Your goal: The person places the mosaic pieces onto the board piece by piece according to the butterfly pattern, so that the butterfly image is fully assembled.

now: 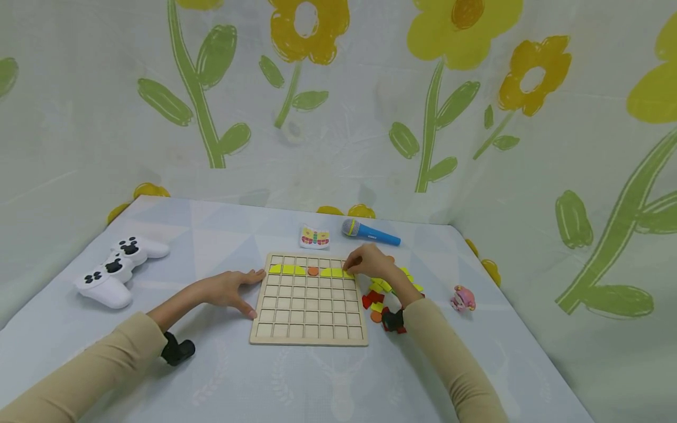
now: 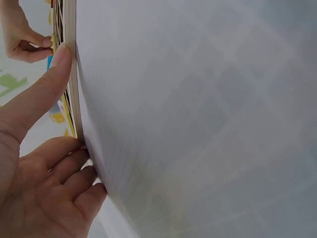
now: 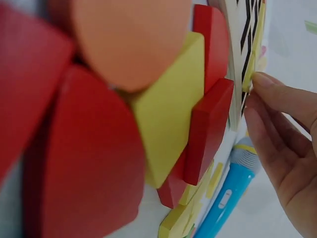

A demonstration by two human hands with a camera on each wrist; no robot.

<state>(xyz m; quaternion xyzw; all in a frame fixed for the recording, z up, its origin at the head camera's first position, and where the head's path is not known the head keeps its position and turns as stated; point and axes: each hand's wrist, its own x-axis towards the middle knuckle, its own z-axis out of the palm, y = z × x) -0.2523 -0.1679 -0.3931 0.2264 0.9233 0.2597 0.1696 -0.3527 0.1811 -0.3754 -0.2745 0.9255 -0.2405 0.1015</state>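
Board lies low-centre in the head view, its yellow row running sideways to the nearer right hand; lower left in left wrist view, the left hand touches its edge, loosely spread; upper right in right wrist view, the right hand's narrow grip pinches a yellow piece.

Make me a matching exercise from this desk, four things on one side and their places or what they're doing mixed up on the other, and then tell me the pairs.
Things:
1. Microphone
2. Left hand
3. Pink toy
4. Right hand

Places or actions:
A. Right of the loose pieces
B. Pinching a yellow piece
C. Beyond the board, right of the butterfly card
D. Touching the board's left edge

Pairs: 1-C, 2-D, 3-A, 4-B
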